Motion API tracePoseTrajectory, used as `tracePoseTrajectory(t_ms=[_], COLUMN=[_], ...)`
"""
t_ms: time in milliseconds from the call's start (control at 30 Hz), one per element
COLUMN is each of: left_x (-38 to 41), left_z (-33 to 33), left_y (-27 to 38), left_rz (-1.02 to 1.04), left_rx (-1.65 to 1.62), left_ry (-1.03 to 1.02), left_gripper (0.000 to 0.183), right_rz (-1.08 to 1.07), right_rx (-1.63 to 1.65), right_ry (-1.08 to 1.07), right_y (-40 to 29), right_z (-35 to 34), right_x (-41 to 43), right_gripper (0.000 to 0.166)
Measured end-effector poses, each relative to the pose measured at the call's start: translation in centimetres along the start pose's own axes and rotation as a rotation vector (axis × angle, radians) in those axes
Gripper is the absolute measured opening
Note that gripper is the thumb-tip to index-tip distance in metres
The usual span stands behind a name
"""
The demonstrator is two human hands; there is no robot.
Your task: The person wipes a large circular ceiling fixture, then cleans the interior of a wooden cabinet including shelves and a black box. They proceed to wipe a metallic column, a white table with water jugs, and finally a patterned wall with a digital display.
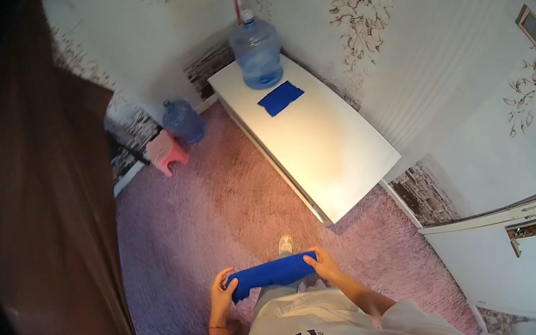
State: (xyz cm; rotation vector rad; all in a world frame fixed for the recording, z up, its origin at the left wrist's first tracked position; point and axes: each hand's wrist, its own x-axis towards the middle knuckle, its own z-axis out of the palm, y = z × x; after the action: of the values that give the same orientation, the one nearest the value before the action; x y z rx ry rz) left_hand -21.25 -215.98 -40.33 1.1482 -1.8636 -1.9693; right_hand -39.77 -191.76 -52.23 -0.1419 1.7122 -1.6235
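Note:
A blue cloth (273, 271) is stretched out in front of my body, above the carpet. My left hand (223, 285) pinches its left end between thumb and fingers. At its right end, my right hand (322, 264) grips the upper corner. The cloth's lower edge looks uneven near the left end. Another blue cloth (281, 99) lies flat on the white cabinet top (319, 159), beside a large blue water jug (256, 55) that stands upright with a white cap.
A second water jug (184, 122) and a pink plastic stool (167, 152) stand on the pink carpet (204, 200) by the wall. A brown curtain (48, 201) hangs at left. A white door (512, 263) is at right. A red stick (236, 0) leans behind the jug.

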Motion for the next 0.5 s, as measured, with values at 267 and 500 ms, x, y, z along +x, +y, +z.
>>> tracePoseTrajectory(t_ms=[267, 500], left_x=[19.0, 34.2], left_z=[7.2, 22.4], left_y=[-3.9, -1.9], left_rz=[0.06, 0.477], left_rx=[0.357, 0.663], left_ry=[-0.342, -0.543], left_gripper=[0.05, 0.047], right_rz=[0.172, 0.336], right_rx=[-0.175, -0.433], right_ry=[0.62, 1.001], right_y=[8.4, 2.4], right_z=[-2.0, -8.5], right_x=[8.1, 17.0], right_gripper=[0.024, 0.055])
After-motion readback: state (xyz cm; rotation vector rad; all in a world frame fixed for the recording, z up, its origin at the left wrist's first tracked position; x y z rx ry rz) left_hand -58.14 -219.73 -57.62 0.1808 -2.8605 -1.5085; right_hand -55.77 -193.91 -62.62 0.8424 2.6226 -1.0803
